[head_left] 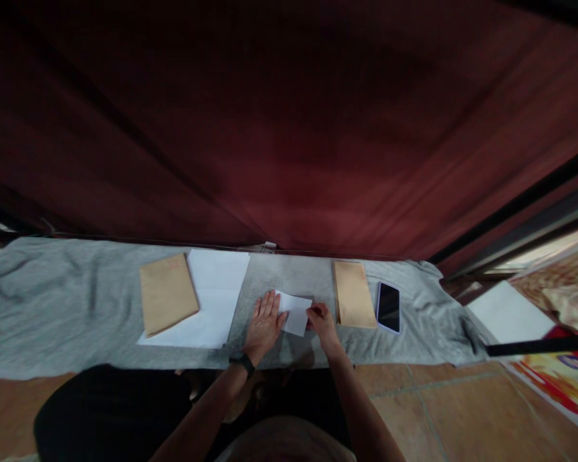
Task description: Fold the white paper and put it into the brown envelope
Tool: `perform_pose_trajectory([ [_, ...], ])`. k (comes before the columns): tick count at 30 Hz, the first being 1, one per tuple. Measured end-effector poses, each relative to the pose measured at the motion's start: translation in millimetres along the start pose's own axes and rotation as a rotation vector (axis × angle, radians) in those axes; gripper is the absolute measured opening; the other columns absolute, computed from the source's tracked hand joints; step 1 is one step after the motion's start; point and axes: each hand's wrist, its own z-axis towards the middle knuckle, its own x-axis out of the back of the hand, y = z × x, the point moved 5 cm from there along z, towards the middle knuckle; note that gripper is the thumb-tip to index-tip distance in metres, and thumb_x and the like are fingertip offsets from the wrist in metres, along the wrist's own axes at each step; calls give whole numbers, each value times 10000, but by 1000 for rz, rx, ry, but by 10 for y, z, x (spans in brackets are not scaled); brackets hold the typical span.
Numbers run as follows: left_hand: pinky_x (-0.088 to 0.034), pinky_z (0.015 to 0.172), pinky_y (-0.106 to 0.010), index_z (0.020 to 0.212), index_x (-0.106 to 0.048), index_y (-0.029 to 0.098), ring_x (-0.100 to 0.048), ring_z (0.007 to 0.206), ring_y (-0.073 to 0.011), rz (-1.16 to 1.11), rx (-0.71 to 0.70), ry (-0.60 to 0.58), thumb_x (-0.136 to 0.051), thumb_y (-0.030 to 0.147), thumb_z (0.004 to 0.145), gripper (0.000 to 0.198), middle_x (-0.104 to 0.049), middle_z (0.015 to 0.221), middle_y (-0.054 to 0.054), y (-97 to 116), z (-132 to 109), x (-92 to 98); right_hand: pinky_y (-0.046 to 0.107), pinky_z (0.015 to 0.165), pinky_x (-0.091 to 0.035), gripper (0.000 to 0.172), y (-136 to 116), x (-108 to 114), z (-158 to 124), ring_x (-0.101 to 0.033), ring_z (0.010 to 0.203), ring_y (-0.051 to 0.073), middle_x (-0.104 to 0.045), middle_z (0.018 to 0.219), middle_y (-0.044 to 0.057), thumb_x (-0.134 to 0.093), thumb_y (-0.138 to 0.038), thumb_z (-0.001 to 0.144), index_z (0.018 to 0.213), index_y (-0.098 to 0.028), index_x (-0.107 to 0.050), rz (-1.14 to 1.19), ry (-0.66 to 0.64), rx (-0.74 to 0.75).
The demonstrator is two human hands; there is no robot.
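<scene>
A small folded white paper (296,316) lies on the grey cloth (289,269) in the middle. My left hand (264,326) rests flat with fingers stretched out, its thumb touching the paper's left side. At the right edge of the paper my right hand (322,321) has its fingers pinched together on it. To the left, a brown envelope (167,294) partly covers large white sheets (216,289). Right of my right hand lies another brown envelope or stack of them (354,295).
A phone (388,307) with a pale case lies at the right. A dark red cloth (289,179) hangs behind the grey surface. Beyond the right end are a white board (510,312), a dark bar and a colourful printed package (563,382).
</scene>
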Motion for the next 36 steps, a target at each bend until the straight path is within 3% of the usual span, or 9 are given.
perform_pose_trajectory([
  [5,-295,1198,-512,1560,-263,141,-277,1500,-263,-116,-63,-11,-414,416,1014,630,-337,1601,-157,250,-62,182,281,504,-534,442,-105,-1,-26,-649,595,181,-669,719,-7,-571,-453,786,1140,-189,-548,101,0,-36],
  [10,-377,1166,-459,1568,-256,150,-348,1467,-277,-264,-44,0,-527,369,940,717,-328,1607,-143,692,-51,439,276,577,-557,393,-575,71,-18,-677,689,178,-719,851,28,-585,-392,841,1185,-203,-588,19,8,129],
  [14,-468,1097,-430,1505,-407,183,-515,1351,-267,-573,161,59,-448,290,961,556,-474,1525,-115,717,86,558,285,629,-579,389,-873,11,-75,-681,741,175,-724,947,46,-536,-404,911,1244,-211,-591,-15,-74,197],
  [17,-495,1065,-445,1347,-585,182,-619,1224,-269,-947,316,116,-416,363,988,436,-636,1363,-95,601,171,572,322,752,-593,380,-900,20,-90,-683,898,194,-704,1064,67,-451,-417,967,1268,-224,-580,-36,-50,245],
  [23,-615,785,-406,1167,-639,128,-737,919,-266,-1507,804,153,-524,428,926,402,-751,1090,-135,306,40,223,427,960,-521,431,-389,110,-61,-613,1135,258,-614,1210,138,-431,-388,974,1346,-189,-518,-421,165,368],
  [26,-616,765,-392,1127,-647,145,-740,880,-246,-1448,876,155,-557,396,883,361,-758,1049,-120,201,-78,38,456,959,-517,456,-116,63,-119,-597,1183,274,-594,1284,162,-417,-348,985,1410,-188,-462,-562,171,412],
  [29,-614,743,-371,1127,-646,133,-735,879,-237,-1356,869,136,-584,420,858,398,-753,1049,-124,122,-136,-67,518,1066,-435,493,-71,-53,-234,-456,1369,298,-480,1477,192,-397,-259,1001,1482,-156,-395,-690,114,509],
  [34,-591,700,-331,1264,-592,151,-729,869,-235,-1230,814,140,-660,386,821,506,-750,1070,-117,-54,-117,-12,463,1146,-371,519,-219,-388,-396,-372,1449,238,-407,1570,112,-350,-266,1032,1545,-190,-335,-846,-132,622],
  [36,-575,710,-330,1347,-549,167,-735,849,-242,-1018,755,101,-641,344,844,542,-761,1025,-110,-120,-111,79,458,1157,-353,505,-238,-511,-443,-370,1452,233,-409,1572,88,-361,-293,1040,1538,-214,-361,-900,-190,645],
])
